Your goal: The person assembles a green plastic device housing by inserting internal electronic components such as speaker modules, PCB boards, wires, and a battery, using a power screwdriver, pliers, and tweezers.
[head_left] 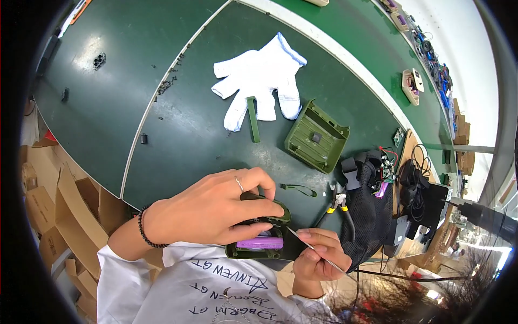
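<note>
At the table's near edge, my left hand (205, 210) grips a dark green device casing (233, 251), its fingers bent over the upper part. Inside the casing lies a purple cylindrical battery cell (260, 243); my left hand hides much of the rest. My right hand (321, 256) pinches a thin, pointed metal tool (300, 238), which slants toward the casing's right side. Whether its tip touches anything I cannot tell. Farther out sits another green casing shell (318, 135), open side up. A small green strap loop (299, 189) lies between that shell and my hands.
A white knit glove (259, 75) and a flat green strip (253, 120) lie beyond my hands. To the right are yellow-and-black pliers (340, 204), a black mesh bag (372, 210) and wired circuit boards (387, 167). Small screws (164, 86) line the table seam. Cardboard boxes (75, 202) stand lower left.
</note>
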Demonstrator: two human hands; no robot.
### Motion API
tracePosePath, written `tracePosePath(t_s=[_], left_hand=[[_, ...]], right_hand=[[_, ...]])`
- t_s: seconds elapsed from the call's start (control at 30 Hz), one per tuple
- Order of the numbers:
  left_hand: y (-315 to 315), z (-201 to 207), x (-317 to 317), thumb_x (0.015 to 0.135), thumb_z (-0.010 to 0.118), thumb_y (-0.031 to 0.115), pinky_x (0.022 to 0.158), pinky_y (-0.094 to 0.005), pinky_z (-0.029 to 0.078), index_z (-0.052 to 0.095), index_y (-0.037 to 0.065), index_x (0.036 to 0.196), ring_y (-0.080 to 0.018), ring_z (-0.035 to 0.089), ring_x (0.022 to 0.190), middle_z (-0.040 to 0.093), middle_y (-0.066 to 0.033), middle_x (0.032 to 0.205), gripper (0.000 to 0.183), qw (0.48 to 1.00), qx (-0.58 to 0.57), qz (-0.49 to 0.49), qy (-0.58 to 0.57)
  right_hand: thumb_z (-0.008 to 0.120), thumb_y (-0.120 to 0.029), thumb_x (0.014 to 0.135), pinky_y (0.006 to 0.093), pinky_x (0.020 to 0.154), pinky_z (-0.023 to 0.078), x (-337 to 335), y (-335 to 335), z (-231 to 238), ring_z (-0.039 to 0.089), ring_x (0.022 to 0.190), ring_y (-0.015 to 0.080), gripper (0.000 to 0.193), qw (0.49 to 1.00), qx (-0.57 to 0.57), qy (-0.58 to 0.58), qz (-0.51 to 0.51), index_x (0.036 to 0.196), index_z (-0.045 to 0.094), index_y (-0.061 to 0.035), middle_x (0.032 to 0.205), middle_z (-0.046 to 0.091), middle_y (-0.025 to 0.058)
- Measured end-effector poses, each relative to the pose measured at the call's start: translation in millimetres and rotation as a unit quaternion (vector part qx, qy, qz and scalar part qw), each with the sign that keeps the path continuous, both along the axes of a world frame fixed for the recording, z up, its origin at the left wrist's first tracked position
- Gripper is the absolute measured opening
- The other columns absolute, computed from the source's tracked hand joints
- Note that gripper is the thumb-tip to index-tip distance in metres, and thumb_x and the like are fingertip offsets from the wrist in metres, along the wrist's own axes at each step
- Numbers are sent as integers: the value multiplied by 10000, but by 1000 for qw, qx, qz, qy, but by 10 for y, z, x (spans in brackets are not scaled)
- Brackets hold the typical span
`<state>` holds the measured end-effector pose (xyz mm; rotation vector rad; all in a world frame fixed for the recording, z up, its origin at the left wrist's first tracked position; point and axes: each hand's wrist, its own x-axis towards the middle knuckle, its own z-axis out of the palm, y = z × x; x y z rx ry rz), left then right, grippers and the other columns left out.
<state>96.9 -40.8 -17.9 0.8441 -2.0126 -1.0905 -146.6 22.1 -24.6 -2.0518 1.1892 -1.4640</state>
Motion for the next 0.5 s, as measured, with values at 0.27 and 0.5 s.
tracePosePath(t_s=[0.27, 0.5], left_hand=[[-5, -21, -2, 812, 841, 135, 743, -339, 563, 770, 116, 1088, -216, 658, 854, 611, -55, 1072, 286, 1000, -19, 14, 2], [4, -31, 4, 809, 840, 141, 740, -343, 558, 769, 111, 1087, -220, 656, 854, 618, -66, 1069, 289, 1000, -8, 9, 0]], right_hand=[[695, -233, 1023, 343, 613, 575, -19, 5, 46, 711, 680, 296, 316, 999, 22, 36, 14, 1076, 455, -34, 795, 710, 193], [789, 112, 782, 432, 764, 643, -104, 20, 56, 760, 907, 398, 456, 994, 55, -19, 96, 1161, 559, 7, 1054, 733, 229]])
